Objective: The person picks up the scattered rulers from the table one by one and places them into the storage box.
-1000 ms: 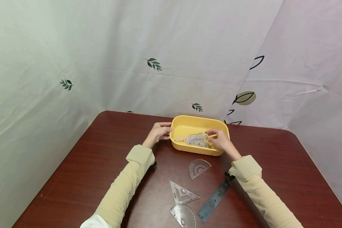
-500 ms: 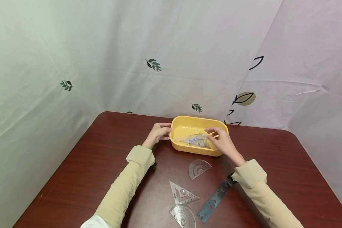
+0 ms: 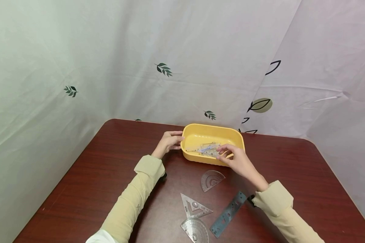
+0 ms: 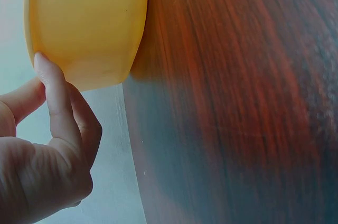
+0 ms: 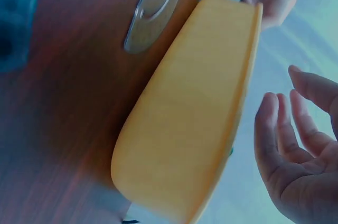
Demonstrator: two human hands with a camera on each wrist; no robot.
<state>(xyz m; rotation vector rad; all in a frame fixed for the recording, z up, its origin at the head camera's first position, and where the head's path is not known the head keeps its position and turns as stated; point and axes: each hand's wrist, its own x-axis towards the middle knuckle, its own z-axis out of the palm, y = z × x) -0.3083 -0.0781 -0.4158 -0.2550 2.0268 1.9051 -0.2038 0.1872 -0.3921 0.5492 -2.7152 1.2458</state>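
Note:
A yellow plastic bin (image 3: 213,130) stands at the back of the table, with clear measuring tools (image 3: 207,148), one bearing a blue strip, lying inside. At its left end my left hand (image 3: 168,141) touches the outer wall near the rim; the left wrist view shows bent fingertips (image 4: 41,64) there. My right hand (image 3: 235,160) hovers over the bin's near right rim, thumb and fingers apart and nothing between them. In the right wrist view the right hand (image 5: 303,150) is apart from the bin.
Nearer on the table (image 3: 109,162) lie a clear protractor (image 3: 212,180), a set square (image 3: 195,207), a second protractor (image 3: 196,231) touching or overlapping it, and a bluish ruler (image 3: 228,215). A white patterned curtain (image 3: 134,60) hangs behind the table.
My right hand has drawn back from inside the bin towards its near right rim, letting go of a small yellow-edged item. The left hand has stayed in place.

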